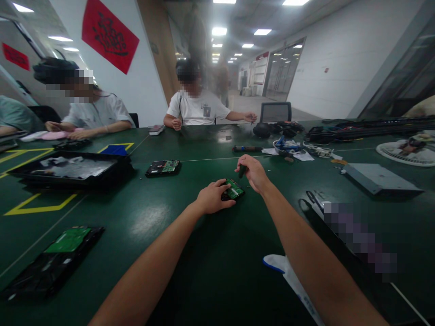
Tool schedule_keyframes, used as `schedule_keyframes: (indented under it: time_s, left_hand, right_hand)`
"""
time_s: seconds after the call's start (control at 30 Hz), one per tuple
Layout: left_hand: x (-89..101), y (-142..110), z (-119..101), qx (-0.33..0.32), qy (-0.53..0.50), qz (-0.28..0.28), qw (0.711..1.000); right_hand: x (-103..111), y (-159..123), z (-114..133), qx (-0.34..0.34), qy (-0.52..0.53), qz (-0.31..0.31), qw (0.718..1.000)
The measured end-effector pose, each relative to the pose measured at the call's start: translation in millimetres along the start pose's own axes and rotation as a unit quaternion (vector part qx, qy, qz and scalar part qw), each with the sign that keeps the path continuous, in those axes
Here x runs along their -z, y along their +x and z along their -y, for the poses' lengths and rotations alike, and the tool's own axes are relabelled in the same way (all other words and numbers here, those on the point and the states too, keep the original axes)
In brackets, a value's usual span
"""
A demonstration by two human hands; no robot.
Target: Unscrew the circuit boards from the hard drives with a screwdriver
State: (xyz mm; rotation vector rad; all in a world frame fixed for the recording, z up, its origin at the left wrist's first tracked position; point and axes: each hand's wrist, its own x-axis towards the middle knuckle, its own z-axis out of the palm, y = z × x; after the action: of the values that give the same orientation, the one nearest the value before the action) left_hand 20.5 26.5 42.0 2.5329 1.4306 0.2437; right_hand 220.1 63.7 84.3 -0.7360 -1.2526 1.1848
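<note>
A small hard drive with a green circuit board lies on the green table in front of me. My left hand grips it from the left, with fingers over its far side and the thumb along its near edge. In my right hand is a dark-handled screwdriver, held upright with its thin shaft pointing down at the board's right side. Whether the tip sits in a screw is too small to tell. A few tiny bits, perhaps screws, lie just right of the drive.
Another hard drive lies farther left, beside a stack of black trays. A black device with a green board sits at the near left. To the right are a grey metal box and a white glove. Two people sit across the table.
</note>
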Motion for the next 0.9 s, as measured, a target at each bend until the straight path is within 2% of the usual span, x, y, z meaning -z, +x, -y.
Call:
schedule_keyframes:
  time_s: [0.17, 0.27, 0.37, 0.43, 0.57, 0.73, 0.9]
  left_hand:
    - [-0.2, 0, 0, 0.001, 0.009, 0.001, 1.0]
    - [-0.3, 1, 0, -0.001, 0.007, 0.002, 1.0]
    - [-0.9, 0, 0, -0.002, 0.005, -0.005, 1.0]
    - [-1.3, 0, 0, -0.003, 0.004, -0.008, 1.0]
    - [-0.9, 1, 0, -0.005, 0.004, -0.001, 1.0]
    - [1.6, 1, -2, 0.0, 0.008, 0.008, 1.0]
    - [3.0, 0, -2, 0.002, 0.006, 0.012, 1.0]
  right_hand:
    - [-4, -3, 3, -0.011, -0.007, 0.035, 0.999]
    - [-5, -4, 6, 0.004, -0.076, 0.038, 0.996]
    - [-8, -5, 6, 0.035, -0.139, 0.015, 0.99]
    - [-10, -5, 4, 0.037, -0.126, 0.018, 0.991]
    - [-13, -5, -1, 0.01, -0.034, 0.049, 0.998]
    - [-10, -3, -3, -0.007, 0.014, 0.029, 0.999]
    - [-5, -2, -2, -0.006, -0.001, 0.039, 0.999]
